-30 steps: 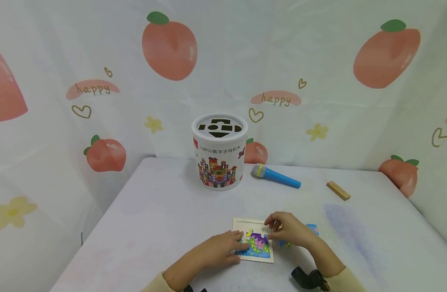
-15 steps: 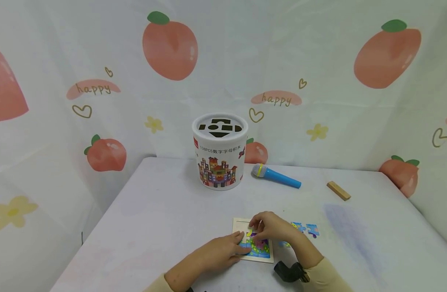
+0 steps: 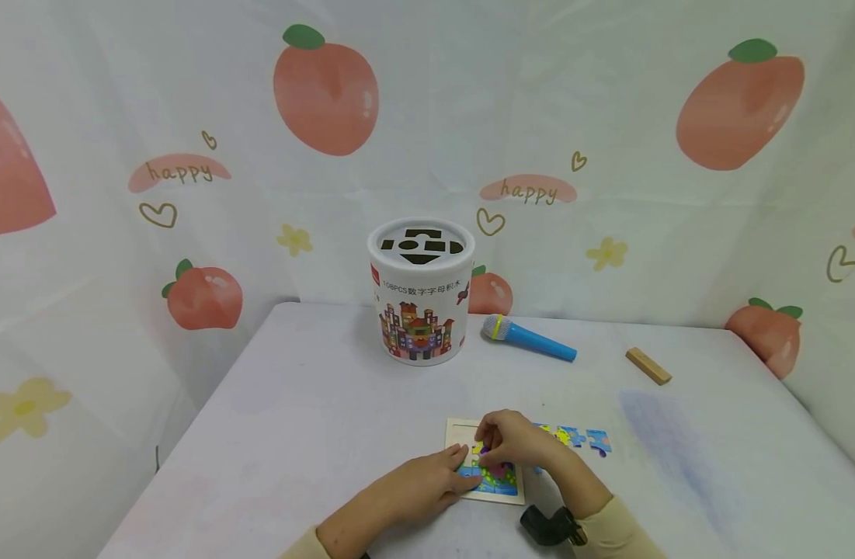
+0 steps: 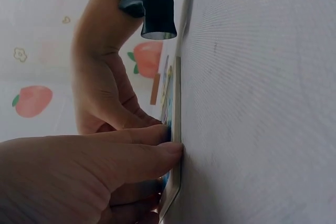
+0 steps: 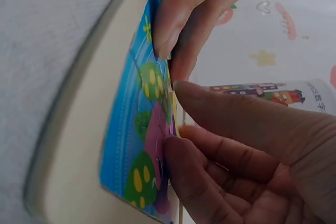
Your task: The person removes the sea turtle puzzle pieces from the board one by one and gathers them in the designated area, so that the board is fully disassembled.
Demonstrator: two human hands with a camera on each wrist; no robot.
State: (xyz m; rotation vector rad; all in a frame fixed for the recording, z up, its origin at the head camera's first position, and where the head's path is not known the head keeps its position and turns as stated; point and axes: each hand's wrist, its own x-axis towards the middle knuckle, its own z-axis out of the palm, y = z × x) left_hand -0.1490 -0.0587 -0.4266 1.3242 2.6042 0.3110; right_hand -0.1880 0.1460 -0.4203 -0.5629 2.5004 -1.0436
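Head view: puzzle frame (image 3: pixel 457 432) at table's (image 3: pixel 294 435) near middle, left hand (image 3: pixel 427 483) resting spread fingers on its left part, right hand (image 3: pixel 521 441) over its right, loose pieces (image 3: pixel 598 439) farther right. Left wrist: thumb against frame edge. Right wrist: fingertips close together at pink-purple artwork (image 5: pixel 153 140); cannot tell whether clamped on a piece.

It's a play area — block bucket (image 3: pixel 422 299), peach-print backdrop (image 3: pixel 427 101).
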